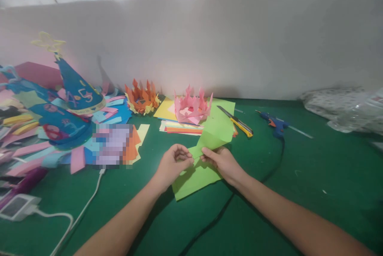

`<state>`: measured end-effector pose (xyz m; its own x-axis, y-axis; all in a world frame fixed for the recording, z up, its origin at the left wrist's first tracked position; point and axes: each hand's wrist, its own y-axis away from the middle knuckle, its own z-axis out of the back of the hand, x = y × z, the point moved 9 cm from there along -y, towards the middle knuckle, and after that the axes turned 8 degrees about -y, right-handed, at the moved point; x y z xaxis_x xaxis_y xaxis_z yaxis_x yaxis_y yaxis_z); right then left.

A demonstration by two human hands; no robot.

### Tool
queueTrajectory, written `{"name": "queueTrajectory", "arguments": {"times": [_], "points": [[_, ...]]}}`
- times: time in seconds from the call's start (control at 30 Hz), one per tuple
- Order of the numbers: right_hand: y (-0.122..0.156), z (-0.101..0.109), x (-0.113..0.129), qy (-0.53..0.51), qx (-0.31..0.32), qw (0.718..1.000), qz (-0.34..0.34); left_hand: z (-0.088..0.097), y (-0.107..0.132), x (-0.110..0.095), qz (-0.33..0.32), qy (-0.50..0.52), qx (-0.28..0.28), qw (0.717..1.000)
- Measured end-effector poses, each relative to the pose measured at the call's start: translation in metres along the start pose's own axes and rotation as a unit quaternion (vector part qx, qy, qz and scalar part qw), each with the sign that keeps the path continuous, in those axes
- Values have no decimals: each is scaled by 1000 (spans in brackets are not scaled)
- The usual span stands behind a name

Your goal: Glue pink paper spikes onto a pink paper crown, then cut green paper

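Note:
A light green paper sheet (217, 130) is held up in front of me, with a narrow folded band along its lower edge. My right hand (223, 162) pinches that band, thumb on top and fingers underneath. At the band's left end, my left hand (176, 164) is closed with thumb and fingertips on the paper. Below both hands a second green area of paper (194, 184) lies on the table; whether it joins the held part is hidden. Just behind stands a pink paper crown (193, 106) on a stack of coloured paper (179, 128).
A yellow utility knife (241, 126) and a blue glue gun (277, 125) lie to the right on the green table (299, 192). An orange paper crown (142, 98), blue cone hats (79, 88) and paper strips crowd the left. A white cable (89, 200) runs at front left.

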<state>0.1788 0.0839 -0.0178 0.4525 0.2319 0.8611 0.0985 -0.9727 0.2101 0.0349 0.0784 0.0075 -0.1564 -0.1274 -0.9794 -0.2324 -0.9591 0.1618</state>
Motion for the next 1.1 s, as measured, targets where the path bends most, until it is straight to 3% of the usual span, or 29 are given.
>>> {"name": "queueTrajectory", "arguments": {"times": [0.5, 0.87, 1.1], "points": [[0, 2, -2, -42, -8, 999, -10, -7, -2, 0, -48, 19, 3, 999], [1, 0, 0, -52, -4, 999, -8, -3, -1, -1, -47, 40, -44, 997], [1, -3, 0, -56, 3, 998, -11, -7, 0, 5, -22, -19, -36, 999]]}}
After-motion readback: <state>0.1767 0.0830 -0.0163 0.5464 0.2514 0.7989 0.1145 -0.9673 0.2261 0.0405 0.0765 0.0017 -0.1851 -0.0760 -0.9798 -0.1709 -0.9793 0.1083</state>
